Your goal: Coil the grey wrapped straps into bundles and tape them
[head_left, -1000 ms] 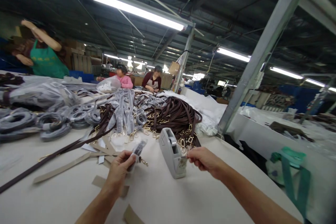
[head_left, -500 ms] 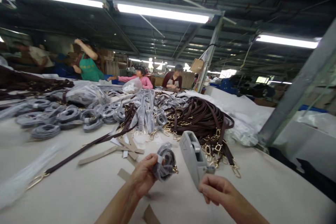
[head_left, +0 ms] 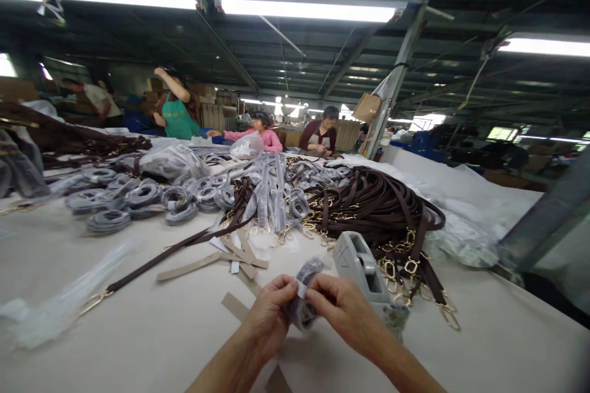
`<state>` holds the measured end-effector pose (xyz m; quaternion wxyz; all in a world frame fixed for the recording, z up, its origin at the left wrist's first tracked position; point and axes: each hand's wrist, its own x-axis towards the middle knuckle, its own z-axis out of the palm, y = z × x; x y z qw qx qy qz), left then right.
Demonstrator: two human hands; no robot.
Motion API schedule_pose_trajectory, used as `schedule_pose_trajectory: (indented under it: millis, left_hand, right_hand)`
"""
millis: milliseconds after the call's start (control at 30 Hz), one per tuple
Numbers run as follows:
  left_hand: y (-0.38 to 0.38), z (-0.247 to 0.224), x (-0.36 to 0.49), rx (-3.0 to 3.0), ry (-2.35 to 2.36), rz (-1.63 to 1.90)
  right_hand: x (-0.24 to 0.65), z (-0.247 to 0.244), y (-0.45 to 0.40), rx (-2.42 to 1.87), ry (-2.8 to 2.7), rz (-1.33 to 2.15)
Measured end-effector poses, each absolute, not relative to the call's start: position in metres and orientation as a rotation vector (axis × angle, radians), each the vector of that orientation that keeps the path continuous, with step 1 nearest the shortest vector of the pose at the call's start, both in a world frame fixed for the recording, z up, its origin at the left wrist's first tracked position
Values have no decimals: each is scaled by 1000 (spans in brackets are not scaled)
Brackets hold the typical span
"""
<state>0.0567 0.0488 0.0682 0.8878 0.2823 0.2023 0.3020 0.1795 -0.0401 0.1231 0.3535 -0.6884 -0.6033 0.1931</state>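
Note:
A coiled strap in clear plastic [head_left: 304,314] is held upright above the table, a pale band around its near side. My left hand [head_left: 271,313] grips the coil from the left, thumb on the band. From the right, my right hand [head_left: 338,307] pinches at the same band; whether a piece of tape is between its fingertips is too small to tell. Just behind my right hand stands a grey tape dispenser [head_left: 359,264], its front end partly hidden by that hand.
Dark brown straps with gold clasps [head_left: 378,202] are heaped behind the dispenser. Wrapped coils [head_left: 142,195] lie at the left. Beige strips [head_left: 188,267] and one long strap [head_left: 157,259] lie nearer. Several people are across the table, one in a green apron [head_left: 179,118].
My right hand has left the front of the dispenser and come to the coil, touching its band. The coil is turned more edge-on. The whole view has shifted, with the scene further right.

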Motion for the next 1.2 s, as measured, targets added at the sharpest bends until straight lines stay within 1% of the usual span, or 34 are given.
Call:
schedule_pose_trajectory:
  millis: [167,367,567,700,1033,1133,1200]
  left_hand:
    - [50,68,57,607,431,653]
    - [48,68,54,643,449,677]
    - [46,69,52,698,440,677]
    - [45,69,52,716,452,683]
    - [37,76,53,786,466,790]
    - [38,75,52,829,502,811]
    - [40,74,50,811,505,804]
  right_hand:
    - [176,119,-35,-1763,-1449,527]
    - [177,109,-27,-1723,-1243,743]
    - [175,111,-26,-1686,-1098,868]
    - [177,108,-27,-1707,-1051,860]
    - [171,98,-19,-1734,-1014,694]
    - [172,99,-18,-1691,-1019,725]
    - [175,102,-20,-1595,-1029,828]
